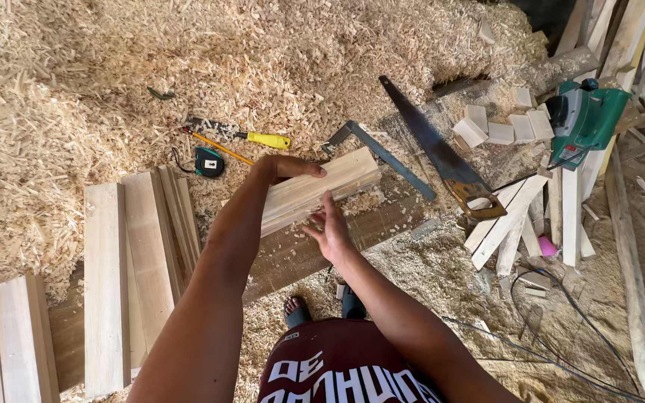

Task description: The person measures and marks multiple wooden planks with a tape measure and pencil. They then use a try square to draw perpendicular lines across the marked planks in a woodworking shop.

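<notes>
My left hand (pixel 287 169) grips the near end of a pale planed wood block (pixel 330 185), holding it up above the floor at a slant. My right hand (pixel 330 227) is open, fingers spread, just under and beside the block's lower edge, barely touching or just off it. Below the block lies a darker board (pixel 382 224) on the sawdust-covered ground.
Wood shavings (pixel 76 82) heap up at left and top. Planed boards (pixel 128 276) lie at left. A handsaw (pixel 442 157), metal square (pixel 382 153), yellow-handled tool (pixel 263 139), pencil (pixel 218 147), tape measure (pixel 209 162), green power planer (pixel 584 116), small offcuts (pixel 502 127) and cables (pixel 561 351) surround me.
</notes>
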Motion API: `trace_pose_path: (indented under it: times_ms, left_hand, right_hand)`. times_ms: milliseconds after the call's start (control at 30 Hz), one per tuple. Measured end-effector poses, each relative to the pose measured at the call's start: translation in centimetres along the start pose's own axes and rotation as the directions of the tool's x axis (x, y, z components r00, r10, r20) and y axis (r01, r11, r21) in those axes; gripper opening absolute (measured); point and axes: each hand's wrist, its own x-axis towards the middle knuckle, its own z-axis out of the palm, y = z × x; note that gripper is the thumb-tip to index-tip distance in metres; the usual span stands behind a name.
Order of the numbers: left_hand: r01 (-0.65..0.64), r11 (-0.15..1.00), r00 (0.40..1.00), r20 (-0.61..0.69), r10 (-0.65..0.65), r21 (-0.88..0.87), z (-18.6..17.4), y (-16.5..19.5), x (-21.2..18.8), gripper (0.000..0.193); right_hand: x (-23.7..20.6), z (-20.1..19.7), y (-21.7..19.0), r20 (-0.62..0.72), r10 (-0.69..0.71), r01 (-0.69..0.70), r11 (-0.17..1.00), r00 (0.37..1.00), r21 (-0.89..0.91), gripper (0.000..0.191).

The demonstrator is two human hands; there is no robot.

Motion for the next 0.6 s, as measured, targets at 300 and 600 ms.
trace_pose_path:
  times_ms: [300,600]
  left_hand:
    - [0.162,0.983,0.951,-0.278,-0.133,0.083,-0.5,2.7,-3.0,0.082]
    - [0.67,0.591,0.622,-0.774,-0.117,0.45,-3.5,-0.1,-7.3,0.053]
  right_hand:
    - [2.6,-2.3,-9.6,-0.165,-0.855,0.495,0.43,0.492,-0.755,0.037]
    - [4.7,3.9,-14.8,0.271,-0.862,0.66,0.095,0.429,-0.745,0.016]
